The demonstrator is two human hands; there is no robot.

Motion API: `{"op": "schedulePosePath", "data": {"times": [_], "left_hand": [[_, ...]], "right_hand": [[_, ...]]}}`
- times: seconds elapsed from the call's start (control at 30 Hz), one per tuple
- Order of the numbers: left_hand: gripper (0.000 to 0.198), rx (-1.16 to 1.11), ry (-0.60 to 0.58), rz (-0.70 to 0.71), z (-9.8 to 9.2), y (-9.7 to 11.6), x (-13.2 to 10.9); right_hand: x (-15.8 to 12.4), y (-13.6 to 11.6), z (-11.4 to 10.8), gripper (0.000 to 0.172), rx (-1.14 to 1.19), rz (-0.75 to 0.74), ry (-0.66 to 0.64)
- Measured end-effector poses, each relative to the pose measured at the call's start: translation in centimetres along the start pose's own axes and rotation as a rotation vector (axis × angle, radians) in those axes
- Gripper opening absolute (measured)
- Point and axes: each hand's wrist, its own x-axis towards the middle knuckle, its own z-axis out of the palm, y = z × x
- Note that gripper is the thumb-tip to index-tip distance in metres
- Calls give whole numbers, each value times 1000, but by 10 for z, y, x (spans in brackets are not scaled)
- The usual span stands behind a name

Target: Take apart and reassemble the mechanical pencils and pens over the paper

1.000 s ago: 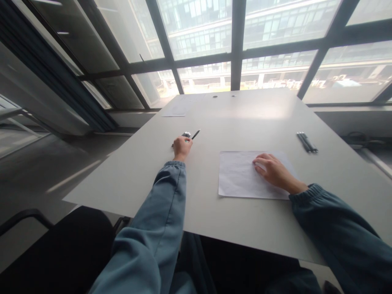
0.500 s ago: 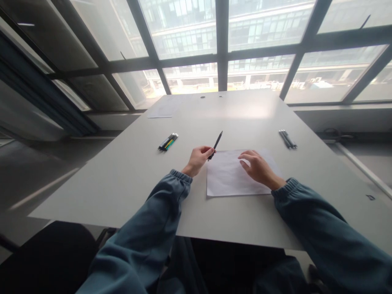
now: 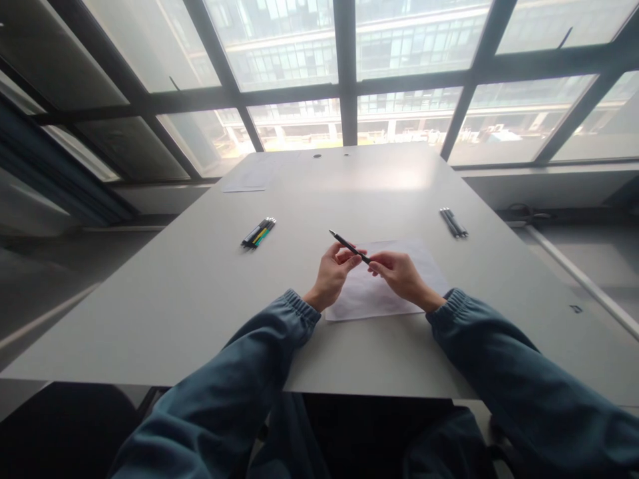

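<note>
A black pen (image 3: 344, 242) is held above the white paper, its silver tip pointing up and to the left. My left hand (image 3: 333, 273) pinches the pen around its middle. The pen's lower right end is between the fingertips of my right hand (image 3: 401, 274). Both hands are close together over the paper (image 3: 384, 299), which lies on the table and is partly hidden by them.
On the white table (image 3: 174, 306), a bundle of several pens (image 3: 258, 233) lies left, some with yellow and green. Several dark pens (image 3: 454, 223) lie right. Another sheet (image 3: 245, 181) is at the far left. A small dark object (image 3: 576, 309) sits near the right edge.
My right hand has moved left and taken hold of the pen's end. The pen has turned from leaning right to leaning left. The view has shifted slightly to the right.
</note>
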Motion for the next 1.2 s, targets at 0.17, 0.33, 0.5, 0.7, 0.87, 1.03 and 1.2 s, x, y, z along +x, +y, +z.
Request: {"op": "schedulePosePath", "data": {"times": [0.17, 0.33, 0.5, 0.7, 0.87, 1.03, 1.2], "left_hand": [[35, 167, 118, 57, -12, 3, 8], [37, 294, 133, 127, -27, 8, 14], [34, 369, 154, 181, -37, 5, 18], [37, 473, 163, 213, -47, 3, 22], [34, 572, 143, 236, -49, 4, 22], [31, 641, 178, 237, -48, 6, 22], [30, 675, 201, 267, -47, 8, 22]], "right_hand": [[6, 2, -12, 20, -85, -16, 156], [10, 7, -29, 19, -168, -35, 241], [11, 13, -35, 21, -127, -23, 249], [13, 14, -34, 27, 54, -8, 252], [13, 11, -35, 26, 154, 38, 364], [13, 10, -35, 31, 218, 93, 412], [13, 10, -34, 33, 229, 93, 413]]}}
